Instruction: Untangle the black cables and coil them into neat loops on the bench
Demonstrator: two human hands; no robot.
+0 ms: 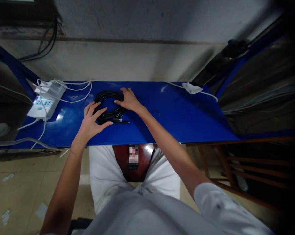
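One black cable coil (113, 114), left of the frame's centre; I seem to be steadying it.
On the blue counter (191, 114), left to right: one power strip (40, 111), my left hand (89, 123) spread beside the coil, my right hand (131, 100), digits apart, at its upper right. Shifting it calls for both closing evenly.

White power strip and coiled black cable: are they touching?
Apart. The head view shows blue tabletop between the power strip and the coiled cable.
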